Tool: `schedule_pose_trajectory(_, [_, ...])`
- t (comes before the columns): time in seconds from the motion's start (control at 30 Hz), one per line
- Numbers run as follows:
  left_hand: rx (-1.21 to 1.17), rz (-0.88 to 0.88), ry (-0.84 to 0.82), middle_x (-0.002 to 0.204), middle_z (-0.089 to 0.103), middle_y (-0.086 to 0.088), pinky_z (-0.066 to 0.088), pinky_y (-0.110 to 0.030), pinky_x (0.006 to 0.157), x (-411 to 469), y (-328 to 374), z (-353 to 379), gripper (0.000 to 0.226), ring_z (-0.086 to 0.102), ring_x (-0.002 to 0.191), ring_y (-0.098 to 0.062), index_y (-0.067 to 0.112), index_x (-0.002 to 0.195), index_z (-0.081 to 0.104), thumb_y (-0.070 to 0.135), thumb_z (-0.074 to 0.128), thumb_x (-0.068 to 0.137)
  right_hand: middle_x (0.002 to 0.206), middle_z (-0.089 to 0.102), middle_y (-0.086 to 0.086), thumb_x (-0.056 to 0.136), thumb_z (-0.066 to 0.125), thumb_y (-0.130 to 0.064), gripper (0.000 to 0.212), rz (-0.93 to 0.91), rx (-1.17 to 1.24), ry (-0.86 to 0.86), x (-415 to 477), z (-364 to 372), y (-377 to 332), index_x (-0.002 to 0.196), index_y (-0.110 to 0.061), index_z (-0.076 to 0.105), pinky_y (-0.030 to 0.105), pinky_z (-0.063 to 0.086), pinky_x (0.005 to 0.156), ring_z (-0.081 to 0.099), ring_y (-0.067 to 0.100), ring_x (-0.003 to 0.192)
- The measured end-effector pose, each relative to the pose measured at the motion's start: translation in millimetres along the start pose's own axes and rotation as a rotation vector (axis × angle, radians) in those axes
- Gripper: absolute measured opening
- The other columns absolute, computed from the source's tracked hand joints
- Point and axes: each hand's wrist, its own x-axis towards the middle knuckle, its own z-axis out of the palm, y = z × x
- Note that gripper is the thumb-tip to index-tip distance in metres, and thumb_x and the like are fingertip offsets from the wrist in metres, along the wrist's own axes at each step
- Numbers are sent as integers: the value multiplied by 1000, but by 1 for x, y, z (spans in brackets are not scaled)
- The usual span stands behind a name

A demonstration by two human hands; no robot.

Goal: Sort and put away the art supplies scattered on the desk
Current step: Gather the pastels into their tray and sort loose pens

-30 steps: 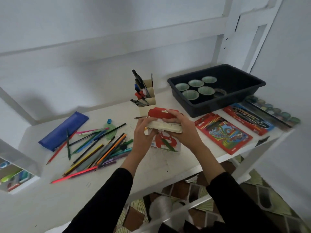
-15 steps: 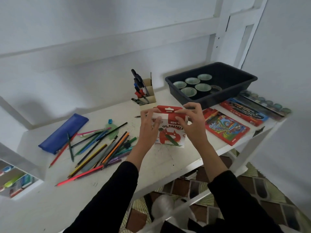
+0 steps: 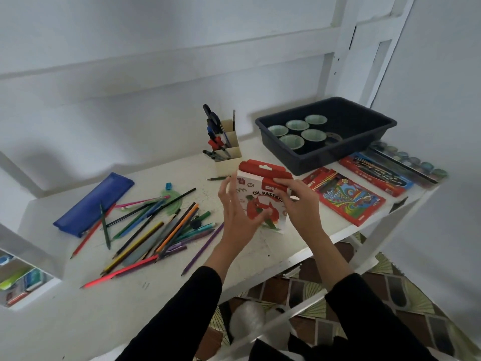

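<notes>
A red-and-white oil pastel box (image 3: 263, 194) is held upright above the middle of the white desk (image 3: 260, 254). My right hand (image 3: 299, 204) grips its right side near the red top flap. My left hand (image 3: 236, 214) rests against its left edge with the fingers spread. A heap of loose coloured pencils (image 3: 153, 227) lies to the left of the hands. Beyond them lies a blue pencil case (image 3: 95, 203). A beige pen holder (image 3: 227, 148) with markers stands behind the box.
A dark tray (image 3: 364, 144) with several green-rimmed cups sits at the back right. In front of it lie a red colour pencil box (image 3: 346, 196), a second flat box (image 3: 377, 174) and a strip of paint pots (image 3: 411, 161). Desk edge runs near my forearms.
The oil pastel box was turned from lying across my hands to standing upright with its front facing me. My left hand's fingers have spread off it.
</notes>
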Motion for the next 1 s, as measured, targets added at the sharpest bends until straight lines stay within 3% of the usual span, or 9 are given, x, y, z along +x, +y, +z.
schedule_pose_trajectory(0.07, [108,-32,-39,150,6,-1,38,-45,106,-8,1,1,114,18,137,-14,43,143,-2,56,78,62,107,68,7,84,68,-16,25,50,36,6,5,1,-7,108,-9,67,13,53,71,64,12,91])
schedule_pose_trajectory(0.13, [230,-51,-48,155,2,-3,28,-58,109,-10,6,-3,118,12,142,-25,41,143,-9,75,65,58,106,66,0,84,68,-21,25,150,103,4,9,3,-18,107,-12,66,22,57,70,65,12,90])
schedule_pose_trajectory(0.27, [520,-238,-65,157,-7,-6,10,-60,111,-13,19,-32,123,1,143,-30,43,141,-21,81,59,54,100,63,-7,84,67,-24,15,350,261,-116,8,29,-47,97,-20,61,28,59,65,66,13,86])
schedule_pose_trajectory(0.4, [570,-309,-110,152,4,-5,20,-56,111,-26,-1,-80,119,10,139,-32,49,143,-8,66,73,58,99,63,-3,87,64,-22,11,396,349,-304,-9,59,-63,93,-15,59,26,58,60,68,13,81])
schedule_pose_trajectory(0.53, [603,-366,-222,151,6,0,22,-55,111,-64,-29,-147,115,12,138,-29,64,132,-12,71,68,49,92,66,2,95,52,-26,18,414,403,-544,-33,94,-70,96,-11,63,31,59,70,67,17,84])
schedule_pose_trajectory(0.7, [711,-456,-378,153,5,2,15,-51,114,-133,-53,-227,114,10,138,-25,58,139,-1,71,69,50,102,65,2,97,49,-23,23,169,157,-635,-59,126,-50,107,-10,64,6,41,76,58,9,91])
schedule_pose_trajectory(0.77, [750,-529,-447,153,5,3,12,-49,114,-157,-56,-249,111,9,138,-24,59,139,1,64,74,54,111,63,7,95,51,-21,24,-24,20,-656,-71,134,-38,111,-9,64,17,40,91,56,18,105])
schedule_pose_trajectory(0.87, [816,-580,-544,154,5,4,5,-49,114,-176,-61,-272,106,4,139,-25,60,138,8,55,77,57,136,51,7,94,46,-33,36,-204,-224,-729,-91,147,-17,124,-17,58,53,32,106,38,28,133])
schedule_pose_trajectory(1.0, [851,-539,-631,157,3,3,0,-54,114,-178,-68,-289,108,1,143,-24,68,132,4,54,79,56,156,20,-1,99,39,-30,43,-286,-455,-818,-104,149,-10,142,-25,38,51,9,114,5,19,146])
